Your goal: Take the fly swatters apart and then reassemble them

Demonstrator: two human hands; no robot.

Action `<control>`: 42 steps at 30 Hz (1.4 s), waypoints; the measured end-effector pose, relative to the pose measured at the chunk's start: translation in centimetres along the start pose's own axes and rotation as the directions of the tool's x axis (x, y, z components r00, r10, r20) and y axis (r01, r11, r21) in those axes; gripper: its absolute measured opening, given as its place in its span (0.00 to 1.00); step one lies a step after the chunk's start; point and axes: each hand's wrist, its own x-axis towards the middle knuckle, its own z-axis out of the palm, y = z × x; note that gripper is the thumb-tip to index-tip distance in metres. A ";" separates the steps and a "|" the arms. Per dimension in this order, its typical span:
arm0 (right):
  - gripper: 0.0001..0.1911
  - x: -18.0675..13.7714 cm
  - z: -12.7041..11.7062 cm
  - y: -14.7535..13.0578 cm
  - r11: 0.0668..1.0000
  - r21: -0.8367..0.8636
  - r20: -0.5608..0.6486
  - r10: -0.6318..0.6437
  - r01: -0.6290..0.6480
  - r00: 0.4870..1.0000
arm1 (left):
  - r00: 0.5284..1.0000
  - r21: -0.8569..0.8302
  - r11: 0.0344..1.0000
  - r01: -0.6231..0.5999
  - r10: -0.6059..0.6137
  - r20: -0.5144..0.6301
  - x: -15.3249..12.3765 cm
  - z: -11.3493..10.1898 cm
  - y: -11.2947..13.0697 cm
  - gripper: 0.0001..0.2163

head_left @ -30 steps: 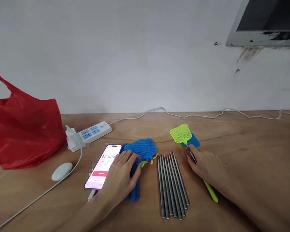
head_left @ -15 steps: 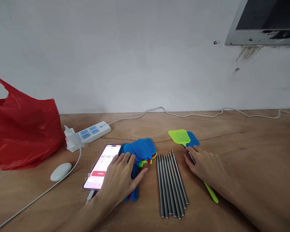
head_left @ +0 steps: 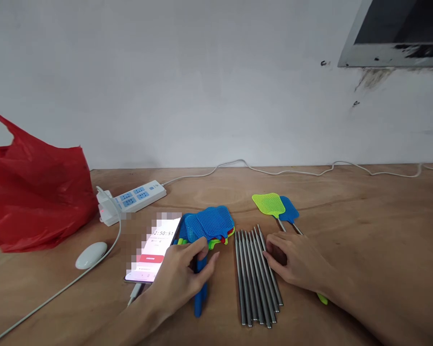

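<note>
My left hand (head_left: 184, 269) hovers over the handles of a stack of fly swatters, thumb and forefinger apart and the other fingers curled. Blue mesh swatter heads (head_left: 214, 222) fan out beyond it, with red and green edges below. A blue handle (head_left: 198, 303) shows beneath the hand. My right hand (head_left: 294, 257) is bent, thumb and forefinger apart, its fingertips at the right edge of a row of metal rods (head_left: 254, 278). Behind it lie a lime-green swatter (head_left: 269, 204) and a blue swatter (head_left: 288, 210), their handles mostly hidden under the hand and forearm.
A lit phone (head_left: 155, 252) lies left of the swatter stack. A white power strip (head_left: 140, 196) with a plugged-in cable, a white mouse-shaped object (head_left: 91, 255) and a red plastic bag (head_left: 39, 197) are farther left. A thin white cord (head_left: 288, 171) runs along the wall.
My right hand has moved left from the green and blue swatters to the rods. My left hand has curled its fingers, and a blue handle now reaches nearer to me.
</note>
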 end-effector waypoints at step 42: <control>0.17 0.6 -1.5 -0.2 -0.010 0.993 0.104 0.559 -0.119 0.823 | 0.965 -0.216 0.976 -0.009 0.066 0.253 -0.2 0.5 0.8 0.04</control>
